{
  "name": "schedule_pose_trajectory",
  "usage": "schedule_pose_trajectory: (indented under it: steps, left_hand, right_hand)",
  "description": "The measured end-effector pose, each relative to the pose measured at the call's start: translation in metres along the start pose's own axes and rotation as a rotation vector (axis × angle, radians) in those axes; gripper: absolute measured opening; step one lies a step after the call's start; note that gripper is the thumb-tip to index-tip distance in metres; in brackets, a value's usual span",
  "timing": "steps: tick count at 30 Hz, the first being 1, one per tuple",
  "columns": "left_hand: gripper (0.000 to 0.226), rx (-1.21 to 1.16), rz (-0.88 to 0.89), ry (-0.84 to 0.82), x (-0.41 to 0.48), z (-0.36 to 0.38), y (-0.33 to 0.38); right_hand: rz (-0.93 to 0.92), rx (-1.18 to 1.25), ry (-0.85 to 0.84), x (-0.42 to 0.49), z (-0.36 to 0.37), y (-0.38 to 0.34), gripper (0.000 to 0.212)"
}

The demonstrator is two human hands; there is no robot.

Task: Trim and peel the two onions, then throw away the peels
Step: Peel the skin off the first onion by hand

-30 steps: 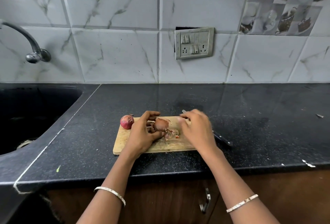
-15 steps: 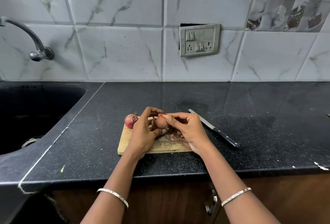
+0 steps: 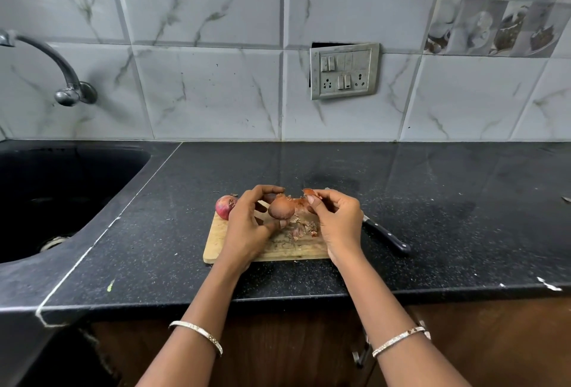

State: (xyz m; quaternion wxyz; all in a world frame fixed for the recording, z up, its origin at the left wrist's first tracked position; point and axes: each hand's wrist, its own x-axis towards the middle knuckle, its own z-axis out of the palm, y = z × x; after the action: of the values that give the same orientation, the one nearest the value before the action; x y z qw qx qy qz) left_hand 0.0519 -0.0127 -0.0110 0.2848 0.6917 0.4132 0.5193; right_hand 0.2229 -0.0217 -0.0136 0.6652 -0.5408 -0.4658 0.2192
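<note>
A brown-skinned onion [image 3: 280, 208] is held just above the wooden cutting board [image 3: 216, 244] by my left hand [image 3: 250, 226], fingers curled round it. My right hand [image 3: 338, 220] pinches a strip of dry peel [image 3: 301, 201] that still hangs from the onion's right side. A second onion [image 3: 225, 206], red and shiny, sits at the board's far left corner, partly behind my left hand. Loose peel scraps [image 3: 304, 227] lie on the board between my hands.
A black-handled knife [image 3: 386, 237] lies on the dark counter [image 3: 432, 216] just right of the board, blade hidden behind my right hand. A dark sink [image 3: 61, 189] is at the left, with a tap [image 3: 66, 81] on the tiled wall. A switch panel [image 3: 344, 71] is above.
My right hand left the knife on the counter, came to the onion, took hold of the skin and has now pulled a strip of it to the right. The camera moved slightly.
</note>
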Motion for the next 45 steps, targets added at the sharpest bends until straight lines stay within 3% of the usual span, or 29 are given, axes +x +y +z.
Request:
schedule_pose_trajectory:
  steps: [4, 8, 11, 14, 20, 25, 30, 35, 42, 45]
  left_hand:
    - [0.056, -0.072, -0.022, -0.03, 0.0, 0.0, 0.0]
    - [0.054, -0.103, -0.048, -0.006, 0.0, -0.001, -0.002]
    - [0.055, -0.111, -0.062, 0.017, 0.001, 0.0, -0.004]
    - [0.056, -0.124, -0.083, 0.055, 0.002, 0.0, -0.008]
    - [0.061, -0.203, -0.131, 0.085, 0.003, -0.001, -0.011]
    - [0.058, -0.331, -0.178, 0.035, 0.003, -0.002, -0.009]
    - [0.056, -0.336, -0.138, -0.038, 0.002, -0.003, -0.007]
    - [0.055, -0.242, -0.061, -0.082, 0.002, -0.001, -0.01]
    - [0.05, -0.165, -0.06, -0.115, 0.003, 0.001, -0.008]
    - [0.05, -0.153, -0.052, -0.129, 0.003, 0.001, -0.008]
  right_hand:
    - [-0.039, -0.129, 0.077, -0.002, -0.001, -0.002, 0.015]
    - [-0.048, -0.167, -0.045, -0.004, 0.001, -0.008, 0.014]
    - [-0.156, -0.234, -0.12, -0.007, 0.0, -0.01, 0.017]
    - [-0.316, -0.404, -0.2, -0.01, 0.003, -0.006, 0.011]
    - [-0.29, -0.75, -0.42, -0.006, 0.01, 0.0, 0.015]
    - [-0.178, -0.645, -0.245, -0.001, 0.007, 0.001, 0.016]
    - [-0.348, -0.477, -0.166, -0.006, 0.005, -0.002, 0.016]
    - [-0.371, -0.348, -0.285, -0.012, 0.002, -0.009, 0.031]
    - [-0.252, -0.223, -0.328, -0.008, 0.001, -0.006, 0.009]
    - [-0.241, -0.203, -0.346, -0.007, 0.001, -0.006, 0.009]
